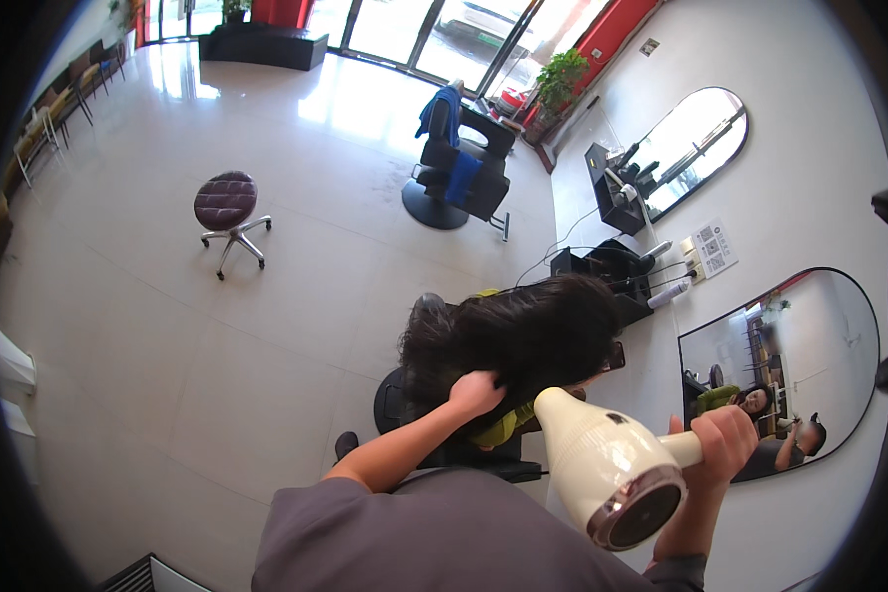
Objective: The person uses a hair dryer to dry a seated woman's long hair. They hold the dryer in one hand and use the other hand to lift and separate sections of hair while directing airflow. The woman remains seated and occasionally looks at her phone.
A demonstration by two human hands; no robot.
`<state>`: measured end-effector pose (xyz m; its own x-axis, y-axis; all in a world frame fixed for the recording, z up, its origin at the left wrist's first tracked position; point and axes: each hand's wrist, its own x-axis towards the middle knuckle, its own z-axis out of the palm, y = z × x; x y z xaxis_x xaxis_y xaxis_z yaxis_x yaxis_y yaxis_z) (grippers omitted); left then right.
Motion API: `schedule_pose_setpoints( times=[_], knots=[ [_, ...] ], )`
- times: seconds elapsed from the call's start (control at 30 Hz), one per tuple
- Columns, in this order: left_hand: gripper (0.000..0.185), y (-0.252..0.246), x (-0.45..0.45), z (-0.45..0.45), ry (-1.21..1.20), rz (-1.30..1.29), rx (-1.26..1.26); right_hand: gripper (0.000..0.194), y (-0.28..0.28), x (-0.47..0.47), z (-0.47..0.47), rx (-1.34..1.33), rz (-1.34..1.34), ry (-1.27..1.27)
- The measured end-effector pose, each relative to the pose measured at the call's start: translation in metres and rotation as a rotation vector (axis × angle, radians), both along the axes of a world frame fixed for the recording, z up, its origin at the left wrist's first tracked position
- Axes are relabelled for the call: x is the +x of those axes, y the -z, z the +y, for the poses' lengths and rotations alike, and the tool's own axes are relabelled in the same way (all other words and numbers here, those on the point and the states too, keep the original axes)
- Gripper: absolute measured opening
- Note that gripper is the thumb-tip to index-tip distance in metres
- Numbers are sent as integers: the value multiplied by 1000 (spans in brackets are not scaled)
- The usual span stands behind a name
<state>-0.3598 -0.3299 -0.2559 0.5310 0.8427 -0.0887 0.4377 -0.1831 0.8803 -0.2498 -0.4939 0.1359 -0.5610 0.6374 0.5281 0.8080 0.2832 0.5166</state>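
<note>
A seated person's long dark hair (pixel 533 325) spreads before me, above a yellow-green garment (pixel 507 429). My left hand (pixel 477 393) is closed at the near side of the hair, its fingertips hidden among the strands. In my right hand (pixel 724 444) is the handle of a cream hair dryer (pixel 599 451). The dryer's nozzle points up and left towards the hair, a short way right of my left hand. Whether it is running cannot be told.
A black shelf unit (pixel 599 259) with cables and bottles stands beside the wall beyond the hair. Wall mirrors (pixel 799 355) are at the right. A salon chair (pixel 462 163) with blue cloths and a wheeled stool (pixel 226 201) stand farther off.
</note>
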Motion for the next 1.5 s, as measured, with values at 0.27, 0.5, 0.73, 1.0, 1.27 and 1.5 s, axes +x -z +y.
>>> schedule_pose_setpoints(
  times=[0.27,0.5,0.73,1.0,1.27,1.5],
  knots=[
    [31,86,-197,-45,13,40,-511,33,12,4,1,19,45,8],
    [37,171,-291,-12,-160,659,-345,31,22,17,-14,86,111,10],
    [34,-32,-55,30,-110,-513,-166,32,43,46,-48,127,217,16],
    [32,18,-45,-27,329,350,-433,31,89,83,-89,242,385,96],
    [42,127,-287,-130,90,507,-710,31,122,116,-110,333,518,102],
    [51,75,-270,-63,-198,684,-274,28,127,134,-116,360,596,77]
  ],
)
